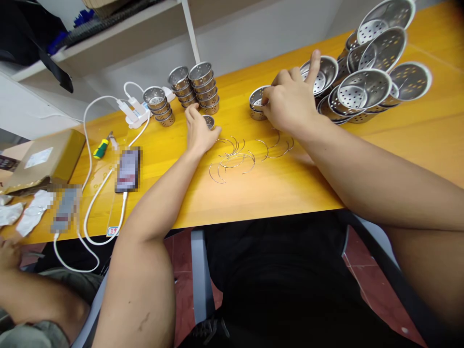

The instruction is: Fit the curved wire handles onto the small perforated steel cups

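Observation:
My left hand point(199, 129) is curled around a small perforated metal cup point(209, 122), with the thumb on its near side. Most of that cup is hidden behind the hand. To the right, my right hand point(292, 100) grips the rim of another perforated cup point(258, 102) with its fingertips, one finger sticking up. This cup seems to sit in a second one. Between and in front of the hands lie several thin curved metal wires point(237, 157) on the yellow table point(290, 188).
Stacked perforated cups point(205, 87) stand at the back, with a shorter stack point(159, 106) to their left. Larger perforated cups point(362, 92) lie piled at right. A power strip point(136, 113), phone point(127, 169), screwdriver point(101, 149) and cardboard box point(47, 162) are left. Another person's arm point(39, 290) shows lower left.

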Demonstrator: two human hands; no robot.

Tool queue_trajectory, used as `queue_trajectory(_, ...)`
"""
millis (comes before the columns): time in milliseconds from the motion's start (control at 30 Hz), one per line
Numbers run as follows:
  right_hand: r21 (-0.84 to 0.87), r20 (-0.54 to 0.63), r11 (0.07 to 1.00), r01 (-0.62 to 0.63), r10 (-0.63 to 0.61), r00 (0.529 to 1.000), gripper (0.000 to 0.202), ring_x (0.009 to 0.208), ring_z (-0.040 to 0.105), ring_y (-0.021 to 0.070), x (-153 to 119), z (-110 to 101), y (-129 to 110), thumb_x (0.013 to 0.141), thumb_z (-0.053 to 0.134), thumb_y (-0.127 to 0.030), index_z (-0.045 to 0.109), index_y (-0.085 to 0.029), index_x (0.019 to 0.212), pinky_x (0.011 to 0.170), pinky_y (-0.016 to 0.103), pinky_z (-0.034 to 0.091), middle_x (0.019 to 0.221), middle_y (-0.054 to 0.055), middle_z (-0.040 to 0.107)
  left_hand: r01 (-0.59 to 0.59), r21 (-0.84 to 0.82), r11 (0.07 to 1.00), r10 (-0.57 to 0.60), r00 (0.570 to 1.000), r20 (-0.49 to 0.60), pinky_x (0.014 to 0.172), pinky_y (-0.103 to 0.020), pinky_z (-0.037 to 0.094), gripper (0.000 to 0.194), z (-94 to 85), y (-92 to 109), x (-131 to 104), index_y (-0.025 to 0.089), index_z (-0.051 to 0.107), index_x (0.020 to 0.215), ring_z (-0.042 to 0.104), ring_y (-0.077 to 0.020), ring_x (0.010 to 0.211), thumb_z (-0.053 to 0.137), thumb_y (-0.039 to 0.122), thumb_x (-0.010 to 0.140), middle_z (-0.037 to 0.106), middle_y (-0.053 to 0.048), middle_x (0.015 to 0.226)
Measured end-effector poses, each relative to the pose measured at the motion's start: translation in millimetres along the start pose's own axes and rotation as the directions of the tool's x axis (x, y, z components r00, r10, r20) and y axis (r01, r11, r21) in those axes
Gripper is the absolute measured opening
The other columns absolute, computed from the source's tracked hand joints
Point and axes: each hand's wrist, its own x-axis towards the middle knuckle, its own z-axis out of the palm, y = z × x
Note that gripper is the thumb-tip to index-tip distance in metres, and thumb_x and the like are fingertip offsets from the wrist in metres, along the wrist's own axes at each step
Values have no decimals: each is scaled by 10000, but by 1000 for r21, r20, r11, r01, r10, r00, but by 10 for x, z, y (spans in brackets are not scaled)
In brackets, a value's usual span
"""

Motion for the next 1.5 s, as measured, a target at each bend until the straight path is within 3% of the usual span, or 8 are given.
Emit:
queue_trajectory(133,-305,-165,952,-21,-31,986,556,1494,567,577,14,37,48,1104,736,-935,831,-459,834,1530,1015,-179,1110,165,808,77,26,997,-79,994,75,1633,-772,388,1152,13,-205,59,297,423,1711,582,-488,1847,1119,202,799,614,-262,1847)
queue_trajectory(267,-322,-119,945,-57,20,993,563,1568,544,605,50,34,-102,1030,774,-1007,918,-464,1076,1527,1034,60,1309,165,835,-53,-27,998,56,990,131,1570,-745,474,1093,29,-231,77,349,431,1744,735,-430,1696,1127,529,921,727,-196,1761)
queue_trajectory(433,-226,356,971,79,7,935,635,1444,709,554,15,58,-498,1093,730,-876,928,-329,1348,1336,831,557,1530,225,798,-116,3,993,116,990,86,1591,-679,463,1200,63,-209,116,365,398,1771,649,-417,1803,1120,771,902,685,-193,1786)
queue_trajectory(533,-200,654,957,212,-30,756,848,1465,738,553,-61,179,-600,1094,762,-856,861,-193,1612,1288,752,609,1603,274,784,-149,-14,989,150,987,64,1615,-630,448,1212,66,-228,123,388,408,1766,635,-402,1814,1122,807,881,654,-175,1815)
queue_trajectory(633,-190,702,945,265,-58,710,727,1437,756,512,-108,314,-564,1141,792,-771,889,-199,1579,1266,674,608,1566,251,816,-146,-33,989,148,984,94,1632,-637,424,1160,57,-222,105,392,411,1779,630,-399,1815,1089,797,930,669,-159,1791)
queue_trajectory(900,-253,698,929,270,-18,716,286,1175,816,364,-78,392,-588,1170,634,-257,919,-239,1180,970,456,594,1226,153,885,-140,-73,987,146,985,90,1587,-658,484,1094,65,-127,73,379,483,1653,710,-396,1712,1126,800,874,703,-146,1740)
queue_trajectory(1233,-228,624,952,205,-18,781,116,1002,752,286,-69,277,-668,1176,711,-283,808,-250,1123,847,390,479,1212,110,840,-264,-85,961,267,963,28,1555,-621,505,1121,109,-238,153,348,547,1628,702,-387,1688,1082,935,837,708,-123,1680)
queue_trajectory(1500,-157,276,984,85,-39,960,196,959,741,304,-46,253,-586,1253,676,-411,803,-271,1201,933,460,581,1077,91,840,-318,-84,944,318,948,-5,1525,-610,550,1094,96,-239,212,347,618,1624,737,-372,1649,1080,942,832,738,-114,1657)
